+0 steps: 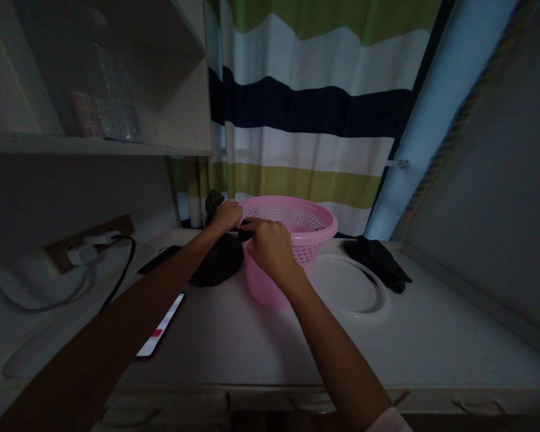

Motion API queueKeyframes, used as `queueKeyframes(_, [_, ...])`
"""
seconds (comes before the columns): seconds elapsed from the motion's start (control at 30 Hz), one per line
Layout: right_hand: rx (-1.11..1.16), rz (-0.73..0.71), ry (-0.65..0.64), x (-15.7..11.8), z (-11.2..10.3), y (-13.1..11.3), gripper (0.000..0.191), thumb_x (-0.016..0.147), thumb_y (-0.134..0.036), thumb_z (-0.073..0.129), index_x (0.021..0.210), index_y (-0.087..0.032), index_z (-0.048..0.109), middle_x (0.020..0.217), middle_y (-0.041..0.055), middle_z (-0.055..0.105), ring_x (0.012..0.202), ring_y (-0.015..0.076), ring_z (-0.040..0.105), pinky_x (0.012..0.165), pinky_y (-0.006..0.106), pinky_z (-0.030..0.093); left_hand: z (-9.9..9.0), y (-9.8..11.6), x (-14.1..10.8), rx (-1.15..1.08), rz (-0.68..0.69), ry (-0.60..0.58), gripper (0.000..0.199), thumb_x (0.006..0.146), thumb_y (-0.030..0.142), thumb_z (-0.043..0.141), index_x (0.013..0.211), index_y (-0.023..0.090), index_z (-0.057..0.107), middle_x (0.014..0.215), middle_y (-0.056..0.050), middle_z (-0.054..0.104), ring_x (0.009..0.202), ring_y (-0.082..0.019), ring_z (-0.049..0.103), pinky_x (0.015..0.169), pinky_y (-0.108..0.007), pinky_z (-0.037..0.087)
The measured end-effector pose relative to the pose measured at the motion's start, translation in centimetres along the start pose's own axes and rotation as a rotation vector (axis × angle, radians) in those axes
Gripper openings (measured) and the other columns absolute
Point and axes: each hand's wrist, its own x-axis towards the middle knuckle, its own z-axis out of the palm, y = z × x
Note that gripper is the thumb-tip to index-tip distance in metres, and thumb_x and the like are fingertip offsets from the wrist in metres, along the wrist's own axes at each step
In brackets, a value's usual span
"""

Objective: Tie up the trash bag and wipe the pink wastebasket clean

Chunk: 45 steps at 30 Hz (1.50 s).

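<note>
A pink perforated basket (270, 282) stands upright on the white desk. At its left rim are both of my hands. My left hand (228, 216) is closed at the rim's far left side, by the top of a black plastic bag (218, 261) that sits on the desk left of the basket. Nearer to me, my right hand (270, 243) is closed on dark material at the near left rim. Whether that material belongs to the black bag cannot be made out. What my left fingers hold is hidden.
Right of the basket lie a white round ring-shaped lid (348, 285) and a folded black bag (378, 261). A lit phone (162, 330) and a dark flat object (159, 260) lie at left, near plugged-in chargers (83, 253). A shelf (162, 147) overhangs the left side.
</note>
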Motion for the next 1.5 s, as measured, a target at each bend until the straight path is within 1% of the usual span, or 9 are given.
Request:
queueKeyframes(0.17, [0.069, -0.008, -0.022, -0.7, -1.0, 1.5, 0.042, 0.073, -0.005, 0.043, 0.102, -0.026, 0.065, 0.114, -0.0029, 0.062, 0.102, 0.0167, 0.058, 0.090, 0.028, 0.042, -0.2, -0.5, -0.3, -0.225, -0.065, 0.067, 0.021, 0.067, 0.028, 0.054, 0.071, 0.013, 0.068, 0.080, -0.009, 0.068, 0.085, -0.021, 0.061, 0.072, -0.028, 0.044])
queueKeyframes(0.37, [0.068, -0.041, -0.076, -0.4, -1.3, 1.9, 0.042, 0.075, -0.005, 0.042, 0.104, -0.027, 0.064, 0.114, -0.0021, 0.062, 0.103, 0.0164, 0.058, 0.089, 0.027, 0.042, -0.8, -1.2, -0.7, -0.465, -0.118, 0.047, 0.030, 0.066, 0.040, 0.056, 0.061, 0.012, 0.064, 0.061, -0.006, 0.064, 0.063, -0.016, 0.058, 0.060, -0.026, 0.044])
queueKeyframes(0.5, [0.019, -0.048, -0.103, 1.3, -0.1, 1.1, 0.040, 0.077, -0.008, 0.042, 0.107, -0.022, 0.062, 0.106, 0.0048, 0.066, 0.099, 0.0183, 0.060, 0.086, 0.028, 0.043, -1.0, -0.9, -0.9, -0.592, -0.144, 0.010, 0.026, 0.062, 0.038, 0.061, 0.057, 0.012, 0.062, 0.053, -0.002, 0.059, 0.052, -0.011, 0.052, 0.053, -0.023, 0.042])
queueKeyframes(0.67, [-0.053, -0.004, -0.149, 4.9, 1.8, -0.1, 0.034, 0.076, -0.011, 0.043, 0.103, -0.014, 0.062, 0.097, 0.0132, 0.066, 0.093, 0.0225, 0.061, 0.080, 0.032, 0.044, -1.5, -0.7, -1.3, -0.642, -0.123, 0.028, 0.030, 0.061, 0.035, 0.064, 0.043, 0.014, 0.053, 0.038, 0.004, 0.042, 0.043, -0.008, 0.039, 0.045, -0.022, 0.032])
queueKeyframes(0.8, [-0.072, 0.011, -0.153, 6.4, 2.6, -0.3, 0.033, 0.075, -0.011, 0.044, 0.102, -0.011, 0.062, 0.096, 0.0154, 0.066, 0.093, 0.0240, 0.060, 0.077, 0.033, 0.045, -1.7, -1.0, -1.2, -0.668, -0.101, 0.031, 0.026, 0.060, 0.034, 0.065, 0.047, 0.013, 0.057, 0.042, 0.002, 0.046, 0.048, -0.010, 0.042, 0.046, -0.023, 0.032])
queueKeyframes(0.97, [-0.072, -0.023, -0.139, 4.6, 1.6, -0.3, 0.035, 0.075, -0.009, 0.042, 0.103, -0.013, 0.062, 0.096, 0.0138, 0.066, 0.092, 0.0227, 0.060, 0.079, 0.032, 0.045, -1.3, -1.3, -0.9, -0.700, -0.136, 0.000, 0.027, 0.060, 0.033, 0.065, 0.044, 0.014, 0.055, 0.041, 0.003, 0.045, 0.044, -0.008, 0.042, 0.046, -0.022, 0.034])
queueKeyframes(1.2, [-0.061, -0.039, -0.161, 1.0, -1.3, 0.2, 0.037, 0.071, -0.003, 0.043, 0.100, -0.014, 0.063, 0.098, 0.0118, 0.067, 0.094, 0.0204, 0.060, 0.083, 0.031, 0.043, -1.1, -1.4, -0.6, -0.771, -0.208, -0.060, 0.023, 0.058, 0.033, 0.068, 0.066, 0.012, 0.065, 0.059, -0.003, 0.062, 0.055, -0.010, 0.056, 0.060, -0.024, 0.046])
queueKeyframes(1.33, [-0.036, -0.068, -0.163, 1.2, -1.4, 0.8, 0.037, 0.072, -0.004, 0.044, 0.100, -0.016, 0.064, 0.098, 0.0095, 0.067, 0.095, 0.0194, 0.060, 0.085, 0.030, 0.042, -1.1, -1.4, -0.4, -0.767, -0.210, -0.059, 0.025, 0.055, 0.034, 0.069, 0.065, 0.011, 0.065, 0.058, -0.003, 0.062, 0.055, -0.011, 0.056, 0.060, -0.024, 0.046])
queueKeyframes(1.5, [-0.055, -0.063, -0.149, 3.3, 0.3, 0.3, 0.034, 0.073, -0.007, 0.045, 0.101, -0.013, 0.063, 0.097, 0.0117, 0.067, 0.093, 0.0220, 0.060, 0.081, 0.031, 0.043, -1.3, -1.1, -0.6, -0.728, -0.177, -0.039, 0.022, 0.055, 0.032, 0.069, 0.050, 0.013, 0.059, 0.045, 0.001, 0.053, 0.045, -0.008, 0.047, 0.050, -0.021, 0.040])
